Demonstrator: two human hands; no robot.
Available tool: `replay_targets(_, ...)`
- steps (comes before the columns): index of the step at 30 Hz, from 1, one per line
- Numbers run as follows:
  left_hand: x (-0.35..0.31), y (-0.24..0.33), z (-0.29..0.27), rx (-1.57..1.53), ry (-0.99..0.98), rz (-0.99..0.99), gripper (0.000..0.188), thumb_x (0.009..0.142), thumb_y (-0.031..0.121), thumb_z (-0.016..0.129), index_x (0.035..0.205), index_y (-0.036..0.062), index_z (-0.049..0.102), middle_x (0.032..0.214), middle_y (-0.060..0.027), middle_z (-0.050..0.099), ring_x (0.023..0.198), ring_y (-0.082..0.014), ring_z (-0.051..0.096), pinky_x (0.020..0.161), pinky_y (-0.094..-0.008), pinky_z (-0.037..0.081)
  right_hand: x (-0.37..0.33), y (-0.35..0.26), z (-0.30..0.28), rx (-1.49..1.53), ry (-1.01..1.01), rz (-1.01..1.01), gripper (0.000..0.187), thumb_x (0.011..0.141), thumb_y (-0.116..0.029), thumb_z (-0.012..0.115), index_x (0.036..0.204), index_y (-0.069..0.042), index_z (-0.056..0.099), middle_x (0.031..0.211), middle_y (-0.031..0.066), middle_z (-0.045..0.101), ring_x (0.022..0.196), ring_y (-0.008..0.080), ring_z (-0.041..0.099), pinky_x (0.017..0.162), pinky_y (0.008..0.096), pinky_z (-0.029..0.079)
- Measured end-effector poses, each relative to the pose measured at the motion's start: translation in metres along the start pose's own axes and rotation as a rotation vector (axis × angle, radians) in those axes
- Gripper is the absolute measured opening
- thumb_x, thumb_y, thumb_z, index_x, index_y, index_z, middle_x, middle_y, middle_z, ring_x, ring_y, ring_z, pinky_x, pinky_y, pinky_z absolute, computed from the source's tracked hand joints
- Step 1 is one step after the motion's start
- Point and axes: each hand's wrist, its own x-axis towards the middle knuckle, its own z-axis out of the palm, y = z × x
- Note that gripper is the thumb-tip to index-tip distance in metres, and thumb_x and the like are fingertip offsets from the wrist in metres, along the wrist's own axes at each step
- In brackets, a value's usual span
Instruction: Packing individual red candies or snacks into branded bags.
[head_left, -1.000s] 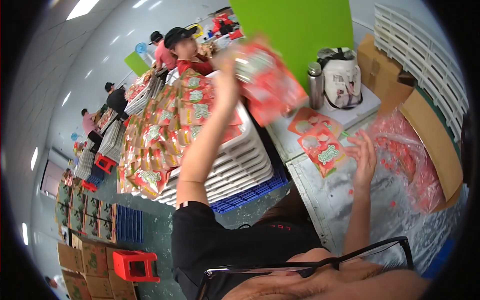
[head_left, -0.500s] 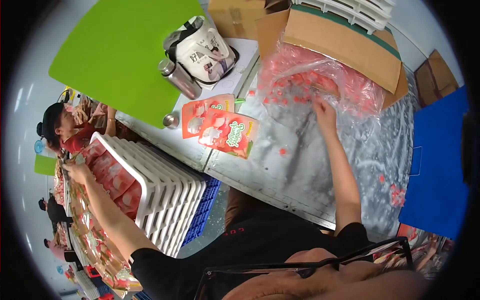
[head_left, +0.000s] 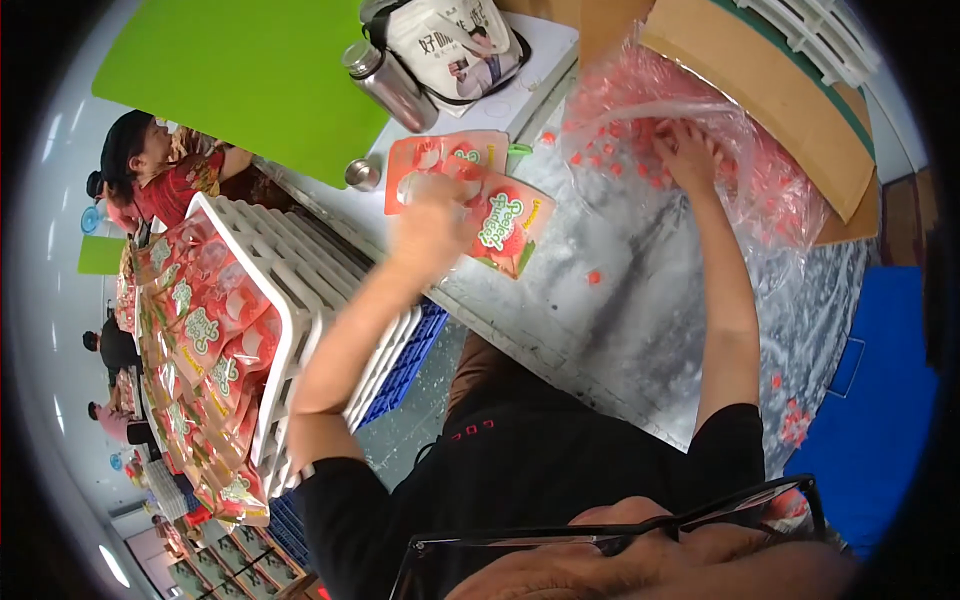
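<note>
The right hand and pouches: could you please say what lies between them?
In the head view, scattered red pieces lie between the right hand and the pouches.

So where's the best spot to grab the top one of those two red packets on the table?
Probably pinch the top packet by its right edge, coming from the right. It lies flat, and that side reaches past the other packet onto the table; the blurred left hand hides its left part.

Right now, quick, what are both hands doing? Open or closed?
Left hand: blurred over the red pouches; can't tell if it's open or closed.
Right hand: looks open, at the small red pieces; can't tell if it holds any.
</note>
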Motion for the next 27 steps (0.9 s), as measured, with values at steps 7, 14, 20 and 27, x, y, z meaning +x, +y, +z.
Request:
replay_targets(7,-0.035,0.012,0.165,0.051,0.027,0.049,0.047,0.088,0.036,0.064,0.120,0.0033,0.054,0.106,-0.0164,0.055,0.098,-0.0360,0.059,0.081,-0.0458,0.052,-0.082,0.040,0.046,-0.128,0.132,-0.234,0.054,0.090,-0.051,0.062,0.139,-0.029,0.057,0.154,0.0070,0.040,0.144,0.0387,0.028,0.113,0.0674,0.018)
replay_targets(14,-0.037,-0.005,0.175,0.046,0.022,0.068,0.030,0.091,0.022,0.059,0.113,0.0029,0.058,0.102,-0.0177,0.061,0.096,-0.0352,0.062,0.080,-0.0460,0.053,-0.188,-0.036,0.039,0.005,0.259,-0.238,0.059,0.091,-0.049,0.062,0.145,-0.029,0.050,0.158,0.0105,0.032,0.146,0.0399,0.025,0.113,0.0704,0.013)
replay_targets(20,-0.049,0.022,0.132,-0.483,-0.201,-0.083,0.017,0.087,0.016,0.069,0.084,0.0000,0.064,0.077,-0.0166,0.066,0.071,-0.0354,0.065,0.068,-0.0451,0.052,-0.245,-0.104,0.028,0.361,0.213,-0.679,0.054,0.083,-0.022,0.072,0.134,-0.010,0.058,0.143,0.0127,0.051,0.138,0.0334,0.042,0.116,0.0563,0.024)
replay_targets(27,-0.079,0.022,0.132,-1.355,-0.322,-0.437,0.013,0.091,0.010,0.069,0.080,0.0045,0.066,0.078,-0.0023,0.068,0.073,-0.0105,0.063,0.063,-0.0250,0.048,-0.271,-0.120,0.026,0.405,0.320,-0.824,0.043,0.078,-0.014,0.072,0.120,-0.005,0.063,0.130,0.0095,0.059,0.125,0.0264,0.054,0.111,0.0452,0.036)
